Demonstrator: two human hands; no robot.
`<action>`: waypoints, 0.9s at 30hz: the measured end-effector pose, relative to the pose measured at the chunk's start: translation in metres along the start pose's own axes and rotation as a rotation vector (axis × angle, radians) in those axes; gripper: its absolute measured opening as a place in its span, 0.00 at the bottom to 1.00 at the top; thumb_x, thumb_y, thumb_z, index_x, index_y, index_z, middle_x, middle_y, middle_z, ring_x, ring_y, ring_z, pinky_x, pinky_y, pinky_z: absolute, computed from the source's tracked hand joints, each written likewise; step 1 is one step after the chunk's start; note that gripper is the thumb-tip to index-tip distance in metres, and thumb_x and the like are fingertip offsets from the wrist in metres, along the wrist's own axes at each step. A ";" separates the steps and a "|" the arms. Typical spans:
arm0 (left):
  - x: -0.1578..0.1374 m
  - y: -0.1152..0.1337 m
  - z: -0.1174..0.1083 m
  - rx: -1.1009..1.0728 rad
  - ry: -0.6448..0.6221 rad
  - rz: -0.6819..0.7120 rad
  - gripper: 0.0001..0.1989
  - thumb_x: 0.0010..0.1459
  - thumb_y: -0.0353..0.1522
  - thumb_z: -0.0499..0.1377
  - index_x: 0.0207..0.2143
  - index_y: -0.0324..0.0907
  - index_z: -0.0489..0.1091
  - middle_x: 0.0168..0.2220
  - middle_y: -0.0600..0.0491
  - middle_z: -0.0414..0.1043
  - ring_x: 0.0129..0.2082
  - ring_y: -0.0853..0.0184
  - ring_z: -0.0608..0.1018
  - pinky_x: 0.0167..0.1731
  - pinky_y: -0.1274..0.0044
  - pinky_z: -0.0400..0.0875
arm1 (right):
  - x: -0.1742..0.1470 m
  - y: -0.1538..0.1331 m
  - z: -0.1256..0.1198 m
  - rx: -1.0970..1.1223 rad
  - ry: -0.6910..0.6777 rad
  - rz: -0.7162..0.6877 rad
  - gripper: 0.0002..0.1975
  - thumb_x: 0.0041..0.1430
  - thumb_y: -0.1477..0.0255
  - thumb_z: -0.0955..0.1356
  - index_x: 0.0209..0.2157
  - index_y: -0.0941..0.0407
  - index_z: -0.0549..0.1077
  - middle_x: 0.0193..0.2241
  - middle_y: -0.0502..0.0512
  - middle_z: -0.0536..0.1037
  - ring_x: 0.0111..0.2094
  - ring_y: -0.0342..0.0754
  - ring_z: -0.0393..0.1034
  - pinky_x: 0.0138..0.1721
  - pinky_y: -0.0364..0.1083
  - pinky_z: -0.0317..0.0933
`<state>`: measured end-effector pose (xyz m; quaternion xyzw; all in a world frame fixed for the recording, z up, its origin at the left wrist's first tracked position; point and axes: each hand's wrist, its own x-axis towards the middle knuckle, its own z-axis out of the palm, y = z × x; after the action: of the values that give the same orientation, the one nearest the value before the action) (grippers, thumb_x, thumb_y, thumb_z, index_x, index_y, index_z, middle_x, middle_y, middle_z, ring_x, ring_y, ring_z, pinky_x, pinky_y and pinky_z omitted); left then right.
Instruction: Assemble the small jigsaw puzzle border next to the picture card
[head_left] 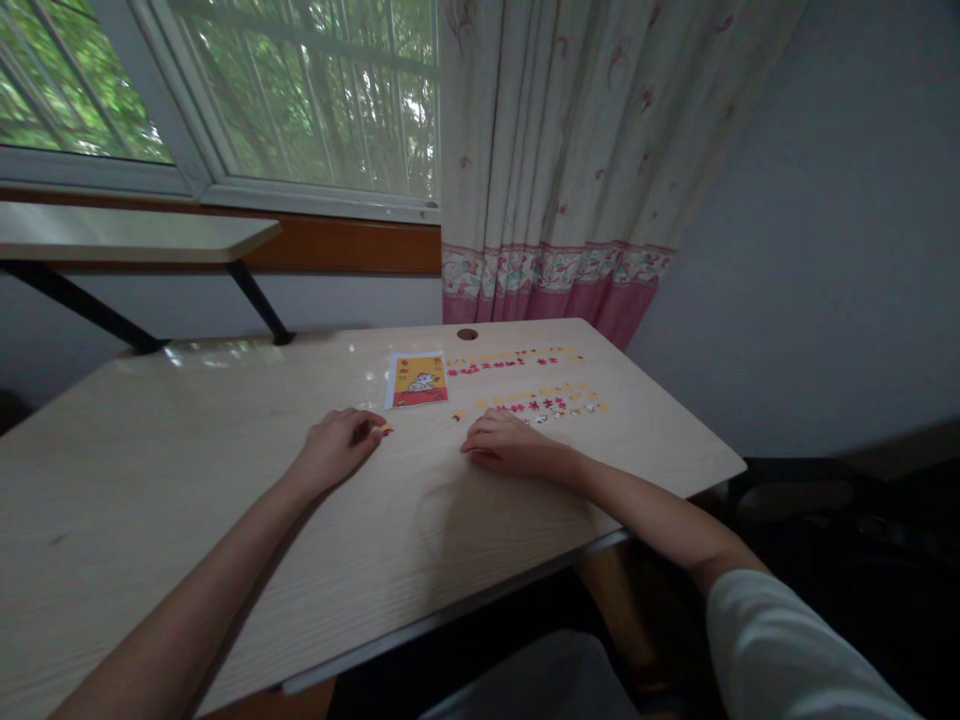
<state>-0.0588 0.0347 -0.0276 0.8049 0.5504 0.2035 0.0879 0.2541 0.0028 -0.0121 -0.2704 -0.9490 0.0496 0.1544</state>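
Note:
My left hand (pixel 341 440) is closed, with a small yellow and red jigsaw piece (pixel 387 430) pinched at its fingertips just over the table. My right hand (pixel 510 442) rests low on the tabletop, its fingers loosely bent and nothing visible in them. Just left of its fingers lies a lone yellow and red jigsaw piece (pixel 457 415). Behind the right hand are rows of loose pieces: yellow ones, red ones (pixel 536 405) and whitish ones (pixel 574 410), some partly covered by the hand. A picture card (pixel 418 382) with a pale animal on yellow and red lies beyond both hands.
More yellow and red pieces (pixel 495 365) lie in rows farther back on the pale wooden table (pixel 300 580). A round cable hole (pixel 467 334) is near the back edge. At the left stands a raised shelf (pixel 135 235) on black legs. A curtain (pixel 555 200) hangs behind the table.

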 end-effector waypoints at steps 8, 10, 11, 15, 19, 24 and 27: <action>-0.002 0.007 -0.001 -0.185 0.037 -0.024 0.17 0.53 0.45 0.53 0.31 0.42 0.70 0.32 0.48 0.75 0.31 0.60 0.74 0.32 0.74 0.65 | -0.001 0.000 -0.001 0.013 0.000 0.001 0.08 0.63 0.73 0.64 0.39 0.58 0.75 0.38 0.59 0.77 0.42 0.48 0.64 0.45 0.48 0.57; -0.003 0.012 -0.003 -0.233 0.063 -0.041 0.16 0.51 0.45 0.55 0.29 0.42 0.70 0.29 0.50 0.74 0.29 0.61 0.74 0.31 0.74 0.65 | -0.001 0.000 0.000 0.016 -0.002 -0.001 0.08 0.64 0.73 0.64 0.40 0.58 0.75 0.38 0.59 0.77 0.42 0.48 0.64 0.45 0.48 0.57; -0.004 0.015 -0.003 -0.262 0.074 -0.051 0.16 0.50 0.46 0.56 0.28 0.42 0.71 0.27 0.51 0.73 0.28 0.62 0.73 0.30 0.75 0.65 | -0.001 0.001 0.000 0.017 -0.002 -0.004 0.08 0.64 0.72 0.64 0.40 0.58 0.75 0.38 0.59 0.77 0.42 0.48 0.64 0.45 0.48 0.57; -0.003 0.024 0.000 -0.533 0.119 -0.154 0.17 0.45 0.47 0.62 0.29 0.42 0.72 0.26 0.51 0.74 0.25 0.65 0.73 0.26 0.76 0.65 | -0.001 0.003 0.004 0.016 -0.001 -0.007 0.09 0.64 0.72 0.64 0.40 0.58 0.75 0.38 0.58 0.76 0.41 0.48 0.65 0.44 0.48 0.57; -0.001 0.030 0.004 -0.902 0.168 -0.292 0.19 0.38 0.44 0.68 0.29 0.41 0.72 0.29 0.48 0.77 0.26 0.66 0.75 0.23 0.78 0.65 | -0.001 0.003 0.004 0.018 -0.004 0.001 0.09 0.63 0.72 0.64 0.40 0.57 0.75 0.38 0.58 0.76 0.42 0.48 0.65 0.45 0.48 0.57; -0.003 0.038 0.003 -1.071 0.175 -0.386 0.19 0.34 0.40 0.71 0.30 0.41 0.74 0.28 0.48 0.78 0.25 0.67 0.76 0.21 0.79 0.65 | -0.002 0.003 0.003 0.028 0.003 -0.013 0.09 0.63 0.73 0.64 0.40 0.59 0.75 0.38 0.59 0.77 0.41 0.48 0.66 0.45 0.48 0.58; -0.004 0.042 0.001 -1.081 0.190 -0.402 0.20 0.33 0.39 0.72 0.29 0.40 0.74 0.28 0.48 0.78 0.25 0.66 0.76 0.21 0.79 0.66 | -0.002 0.002 0.002 0.036 0.011 -0.008 0.08 0.63 0.73 0.65 0.40 0.59 0.75 0.37 0.59 0.77 0.41 0.49 0.65 0.45 0.48 0.58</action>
<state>-0.0237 0.0154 -0.0138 0.5038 0.5160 0.5061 0.4731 0.2559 0.0035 -0.0149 -0.2641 -0.9481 0.0647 0.1647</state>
